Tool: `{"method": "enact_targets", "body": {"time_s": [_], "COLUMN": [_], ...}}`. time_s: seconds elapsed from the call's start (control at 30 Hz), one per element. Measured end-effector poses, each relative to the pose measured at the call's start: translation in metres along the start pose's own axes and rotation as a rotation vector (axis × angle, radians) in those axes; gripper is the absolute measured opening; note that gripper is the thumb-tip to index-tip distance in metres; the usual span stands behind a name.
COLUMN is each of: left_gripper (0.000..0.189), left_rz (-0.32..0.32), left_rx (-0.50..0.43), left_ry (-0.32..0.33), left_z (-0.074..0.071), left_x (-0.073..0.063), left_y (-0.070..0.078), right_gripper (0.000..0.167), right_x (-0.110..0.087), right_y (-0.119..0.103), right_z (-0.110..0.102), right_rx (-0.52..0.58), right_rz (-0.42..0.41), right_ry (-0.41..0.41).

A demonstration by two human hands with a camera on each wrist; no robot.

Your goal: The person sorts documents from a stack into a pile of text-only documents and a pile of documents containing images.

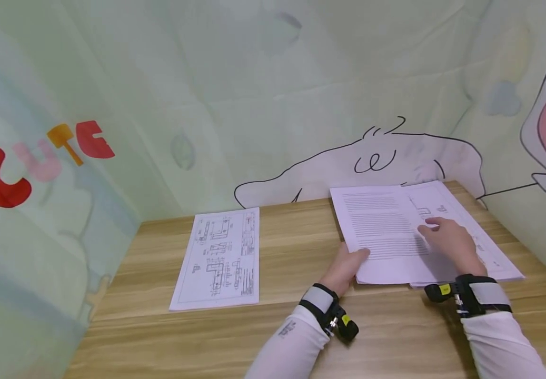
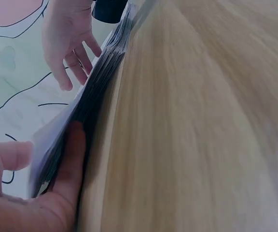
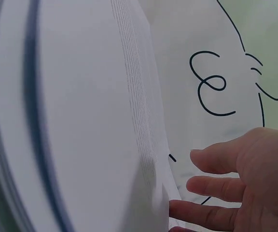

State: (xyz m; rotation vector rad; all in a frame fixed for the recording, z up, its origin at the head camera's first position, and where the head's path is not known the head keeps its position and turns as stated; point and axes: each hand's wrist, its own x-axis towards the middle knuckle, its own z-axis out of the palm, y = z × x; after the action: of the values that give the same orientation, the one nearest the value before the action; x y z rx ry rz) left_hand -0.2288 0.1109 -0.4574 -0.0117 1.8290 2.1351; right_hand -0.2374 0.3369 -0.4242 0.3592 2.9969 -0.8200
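At the table's right side lies a stack of printed papers, its upper sheet covered with lines of text. Drawing sheets stick out from under it on the right. My left hand grips the left edge of the stack; in the left wrist view, fingers of the left hand go beneath the paper edges and the thumb is on the upper side. Above the right part of the papers, my right hand has loosely spread fingers and holds nothing. In the right wrist view, the right hand is beside the page.
A separate sheet with technical drawings lies on the left of the wooden table. Behind and beside the table hangs a pale cloth with cartoon prints. Each wrist wears a strapped camera.
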Motion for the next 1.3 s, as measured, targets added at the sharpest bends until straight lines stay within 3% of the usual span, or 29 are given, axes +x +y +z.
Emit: {"method": "enact_targets", "body": {"time_s": [0.07,0.17,0.27,0.5,0.63,0.77,0.9,1.07,1.17,1.3], "left_gripper": [0.031,0.034,0.033,0.035,0.034,0.034,0.034,0.034,0.035,0.039], "left_rz": [0.043,0.071,0.084,0.079,0.077,0.062,0.072,0.093,0.102,0.126], "left_rx": [-0.012,0.038,0.086,0.096,0.101,0.102,0.090,0.057,0.047,0.069], "left_ry": [0.041,0.146,0.198,0.154,0.143,0.145,0.130,0.128,0.132,0.128], "left_z": [0.002,0.004,0.001,-0.018,-0.031,-0.045,-0.059,-0.075,-0.084,-0.097], "left_x": [0.001,0.002,0.003,0.006,0.004,-0.002,-0.008,-0.015,-0.020,-0.026], "left_y": [-0.002,-0.004,-0.005,0.001,0.006,0.011,0.016,0.020,0.022,0.023], "right_gripper": [0.063,0.064,0.067,0.086,0.089,0.090,0.088,0.083,0.075,0.061], "right_x": [-0.001,-0.001,-0.002,0.004,0.006,0.006,0.005,-0.003,-0.008,-0.013], "right_y": [-0.003,-0.006,-0.009,-0.019,-0.025,-0.033,-0.041,-0.052,-0.059,-0.072], "right_z": [0.002,0.003,0.003,0.001,0.005,0.008,0.010,0.017,0.023,0.033], "right_rx": [0.002,-0.002,0.014,0.167,0.360,0.673,1.003,1.284,1.352,1.242], "right_rz": [-0.006,-0.016,-0.027,-0.048,-0.037,0.023,0.006,-0.006,0.083,0.105], "right_ry": [0.000,-0.003,-0.022,-0.103,-0.107,-0.145,-0.275,-0.487,-0.523,-0.484]}}
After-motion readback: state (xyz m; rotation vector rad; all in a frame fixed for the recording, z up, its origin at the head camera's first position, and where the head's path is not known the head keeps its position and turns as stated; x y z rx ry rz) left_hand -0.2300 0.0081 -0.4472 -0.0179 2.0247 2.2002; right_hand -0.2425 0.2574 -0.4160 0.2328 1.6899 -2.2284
